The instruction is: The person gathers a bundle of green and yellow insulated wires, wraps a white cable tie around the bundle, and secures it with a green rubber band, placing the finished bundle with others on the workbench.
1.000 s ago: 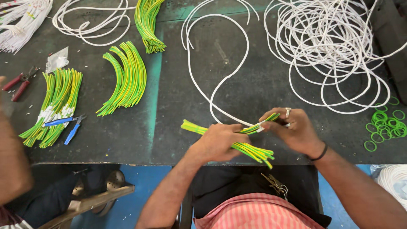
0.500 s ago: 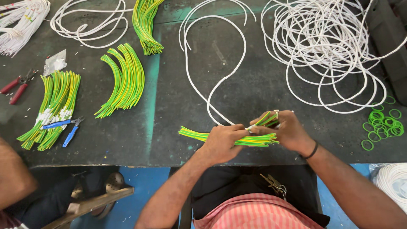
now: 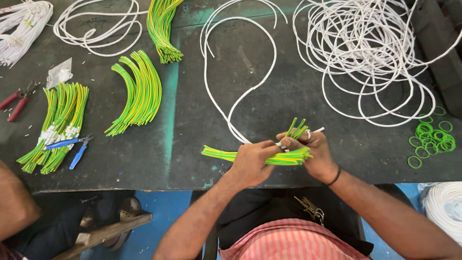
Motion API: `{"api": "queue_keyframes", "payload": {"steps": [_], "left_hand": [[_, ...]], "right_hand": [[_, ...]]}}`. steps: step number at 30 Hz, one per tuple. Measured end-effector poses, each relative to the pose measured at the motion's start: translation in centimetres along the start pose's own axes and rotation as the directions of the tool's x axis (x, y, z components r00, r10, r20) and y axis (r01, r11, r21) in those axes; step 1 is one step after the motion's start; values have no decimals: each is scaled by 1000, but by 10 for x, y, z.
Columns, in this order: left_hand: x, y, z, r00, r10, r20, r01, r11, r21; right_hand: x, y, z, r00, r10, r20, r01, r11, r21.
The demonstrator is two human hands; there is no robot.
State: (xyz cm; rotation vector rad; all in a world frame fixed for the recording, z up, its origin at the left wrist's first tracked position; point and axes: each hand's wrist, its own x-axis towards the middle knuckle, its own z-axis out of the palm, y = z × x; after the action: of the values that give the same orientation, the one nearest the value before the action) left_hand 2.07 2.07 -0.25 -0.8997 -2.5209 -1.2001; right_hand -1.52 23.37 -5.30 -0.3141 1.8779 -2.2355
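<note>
Two hands meet at the near edge of the dark table (image 3: 298, 91). Left hand (image 3: 251, 161) clenched around a bundle of green-yellow wires (image 3: 226, 154), which lies level, its loose end sticking out leftward over the table. Right hand (image 3: 315, 151) grips the bundle's other end, with a few short green-yellow wire ends (image 3: 297, 129) fanned upward from its fingers. White cable (image 3: 231, 72) loops from the hands toward the far side. Green rings (image 3: 430, 138) lie well right. Curved wire bunch (image 3: 139, 94), blue pliers (image 3: 74, 147), red pliers (image 3: 17, 101) lie left.
</note>
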Motion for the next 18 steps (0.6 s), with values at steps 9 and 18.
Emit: {"api": "queue_keyframes", "payload": {"steps": [9, 18], "left_hand": [[5, 3, -3, 999, -33, -26, 32, 999, -44], [8, 5, -22, 974, -206, -96, 180, 959, -220]], "right_hand": [[4, -10, -2, 999, 1, 47, 2, 997, -71], [0, -49, -25, 965, -246, 94, 191, 900, 393]]}}
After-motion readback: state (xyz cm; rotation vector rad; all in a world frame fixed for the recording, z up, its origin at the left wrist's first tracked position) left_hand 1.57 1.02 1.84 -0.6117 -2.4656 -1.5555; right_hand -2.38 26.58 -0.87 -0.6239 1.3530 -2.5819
